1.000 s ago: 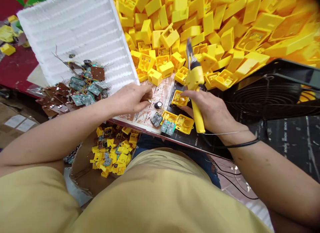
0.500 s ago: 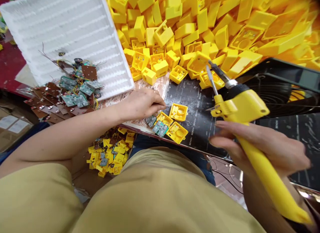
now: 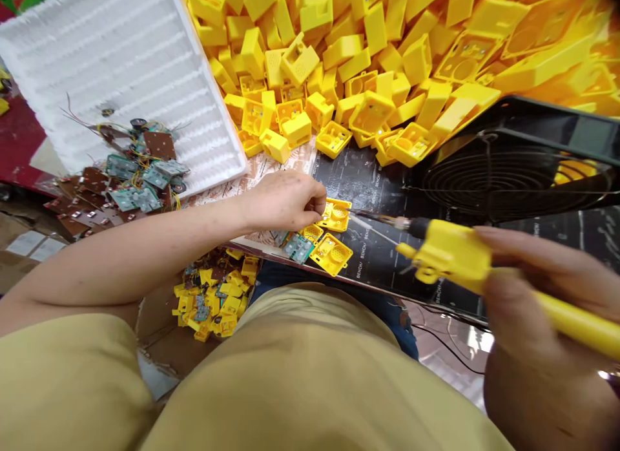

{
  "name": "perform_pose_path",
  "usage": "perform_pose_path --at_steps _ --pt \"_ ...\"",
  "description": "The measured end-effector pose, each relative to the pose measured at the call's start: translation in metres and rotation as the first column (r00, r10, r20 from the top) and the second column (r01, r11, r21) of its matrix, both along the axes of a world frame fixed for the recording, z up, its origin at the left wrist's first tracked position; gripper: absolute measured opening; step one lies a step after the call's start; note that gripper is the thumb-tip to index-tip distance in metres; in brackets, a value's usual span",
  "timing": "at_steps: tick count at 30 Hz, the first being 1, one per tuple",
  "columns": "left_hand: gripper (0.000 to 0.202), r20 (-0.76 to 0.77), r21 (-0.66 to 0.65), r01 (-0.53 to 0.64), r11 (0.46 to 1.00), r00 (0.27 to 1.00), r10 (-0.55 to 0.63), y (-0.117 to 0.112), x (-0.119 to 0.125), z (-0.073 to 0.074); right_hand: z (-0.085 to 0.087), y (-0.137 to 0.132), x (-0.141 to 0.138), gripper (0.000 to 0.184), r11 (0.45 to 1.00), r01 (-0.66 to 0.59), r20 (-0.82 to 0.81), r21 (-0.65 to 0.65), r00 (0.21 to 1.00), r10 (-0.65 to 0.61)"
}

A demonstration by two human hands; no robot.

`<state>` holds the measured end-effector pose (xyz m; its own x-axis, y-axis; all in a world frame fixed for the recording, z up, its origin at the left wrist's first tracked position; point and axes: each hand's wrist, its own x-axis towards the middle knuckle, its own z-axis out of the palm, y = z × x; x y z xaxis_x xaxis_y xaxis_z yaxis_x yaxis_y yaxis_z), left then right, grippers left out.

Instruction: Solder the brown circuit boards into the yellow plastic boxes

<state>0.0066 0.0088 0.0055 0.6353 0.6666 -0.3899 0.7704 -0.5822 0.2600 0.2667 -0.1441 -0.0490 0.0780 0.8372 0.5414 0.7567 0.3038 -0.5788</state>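
Observation:
My right hand (image 3: 537,289) is wrapped round a yellow soldering gun (image 3: 450,252) at the right. Its metal tip (image 3: 375,217) lies almost level and points left toward a small open yellow housing (image 3: 335,214) on the black mat (image 3: 382,179). My left hand (image 3: 285,199) rests with fingers curled and pinched at the left edge of that housing. Just below it lie two more yellow housings (image 3: 332,253) with a small green circuit board (image 3: 297,247).
A big heap of yellow plastic housings (image 3: 368,50) fills the back. A white foam tray (image 3: 116,70) sits back left, with circuit boards and wires (image 3: 135,173) on its near corner. A black fan (image 3: 508,179) stands at the right. More yellow parts (image 3: 213,296) lie below the table edge.
The right hand has swung the soldering gun down from a raised, tilted pose to nearly level, tip now near the housing. The left hand shifted slightly right onto the housing's edge.

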Motion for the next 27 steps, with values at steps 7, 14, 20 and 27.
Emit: perform_pose_path --at_steps 7,14,20,27 --pt "0.01 0.018 -0.07 -0.051 0.996 0.998 0.053 0.005 0.003 0.0 0.034 0.001 -0.022 0.037 0.982 -0.117 -0.164 -0.15 0.982 0.092" --pt "0.008 0.006 -0.034 -0.01 0.999 1.0 0.01 0.005 0.008 -0.002 0.024 0.025 -0.011 0.01 0.867 -0.496 0.138 0.052 0.863 0.486" --pt "0.009 -0.05 -0.071 -0.017 0.997 0.999 0.013 0.009 0.013 0.002 0.032 0.03 -0.015 0.012 0.846 -0.532 0.174 0.029 0.837 0.52" --pt "0.007 -0.089 -0.054 -0.016 0.998 0.996 0.011 0.009 0.017 0.002 0.044 0.037 -0.019 0.014 0.8 -0.599 0.243 0.031 0.781 0.575"
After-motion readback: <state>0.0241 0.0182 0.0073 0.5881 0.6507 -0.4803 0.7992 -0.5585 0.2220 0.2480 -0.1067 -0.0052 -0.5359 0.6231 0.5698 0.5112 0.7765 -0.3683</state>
